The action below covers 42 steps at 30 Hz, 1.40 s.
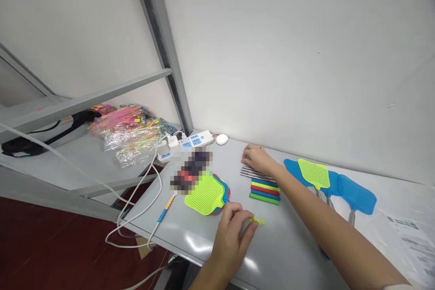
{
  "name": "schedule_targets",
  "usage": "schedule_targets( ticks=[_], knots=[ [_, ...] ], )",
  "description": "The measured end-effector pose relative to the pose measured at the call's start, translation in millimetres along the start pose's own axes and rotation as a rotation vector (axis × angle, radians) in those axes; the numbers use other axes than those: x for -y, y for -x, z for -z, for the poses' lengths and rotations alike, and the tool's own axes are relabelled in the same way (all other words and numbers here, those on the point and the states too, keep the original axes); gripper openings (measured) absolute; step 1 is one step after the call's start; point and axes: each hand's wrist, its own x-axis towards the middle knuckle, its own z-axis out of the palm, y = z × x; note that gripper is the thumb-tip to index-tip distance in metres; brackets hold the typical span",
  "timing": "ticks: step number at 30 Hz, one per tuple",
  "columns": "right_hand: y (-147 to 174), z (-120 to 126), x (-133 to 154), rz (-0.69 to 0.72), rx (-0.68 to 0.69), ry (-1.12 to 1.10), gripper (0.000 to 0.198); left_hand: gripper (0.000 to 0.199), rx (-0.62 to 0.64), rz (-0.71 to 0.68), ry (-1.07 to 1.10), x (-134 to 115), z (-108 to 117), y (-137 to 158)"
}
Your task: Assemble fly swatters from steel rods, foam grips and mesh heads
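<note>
My left hand pinches a small yellow-green plastic piece between thumb and fingers, just above the table. Left of it lie fly swatter heads, a yellow-green mesh one on top, with blue and red ones underneath. My right hand reaches to the back, its fingers curled down at the far side of several thin metal rods. Whatever those fingertips grip is hidden. In front of the rods lies a row of coloured grip tubes in blue, yellow, red and green.
Fly swatters with blue and yellow-green heads lie at right beside clear plastic packaging. A power strip, a white round device and a cable sit at the back left. Bagged colourful items rest beyond the metal frame.
</note>
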Motion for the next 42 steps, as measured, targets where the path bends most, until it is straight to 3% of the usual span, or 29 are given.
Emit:
schedule_targets(
  ticks=[3, 5, 11, 15, 19, 20, 21, 22, 24, 27, 34, 42],
  knots=[
    [-1.9, -0.5, 1.7, -0.027, -0.006, -0.02, 0.036, 0.008, -0.126, -0.065, 0.058, -2.3, -5.6, -0.2],
    [-0.9, -0.7, 2.4, -0.058, -0.014, -0.049, 0.035, 0.007, -0.138, -0.072, 0.128, -5.6, -12.5, -1.6],
    [15.7, 12.0, -4.1, -0.187, -0.127, -0.219, 0.03, 0.015, 0.112, 0.045, 0.312, -16.1, -30.3, 1.0],
    [34.5, 41.5, 0.5, -0.242, -0.35, -0.36, 0.02, 0.017, 0.077, 0.119, 0.346, -15.1, -28.4, 0.6],
    [64.4, 75.7, 34.1, -0.248, -0.665, -0.525, 0.02, 0.026, 0.018, 0.221, 0.323, -11.8, -22.7, -7.5],
    [73.4, 81.8, 46.5, -0.231, -0.75, -0.609, 0.023, 0.026, 0.024, 0.231, 0.313, -11.4, -22.1, -9.2],
    [82.7, 86.4, 59.4, -0.178, -0.88, -0.866, 0.025, 0.026, 0.031, 0.239, 0.309, -11.2, -21.9, -10.3],
    [91.9, 89.2, 72.2, -0.122, -0.909, -1.127, 0.03, 0.025, 0.04, 0.244, 0.31, -11.2, -22.1, -10.9],
    [108.9, 89.8, 94.9, -0.067, -0.848, -1.5, 0.043, 0.023, 0.058, 0.251, 0.309, -11.2, -23.3, -10.6],
    [127.3, 82.7, 115.5, -0.038, -0.773, -1.733, 0.051, 0.021, 0.066, 0.261, 0.301, -10.9, -25.1, -9.0],
    [138.0, 83.4, 121.4, -0.033, -0.832, -1.763, 0.048, 0.019, 0.08, 0.27, 0.307, -12.3, -25.0, -9.3],
    [134.7, 83.7, 126.7, 0.015, -0.776, -1.827, 0.049, 0.022, 0.113, 0.268, 0.326, -12.2, -25.2, -8.6]
  ],
)
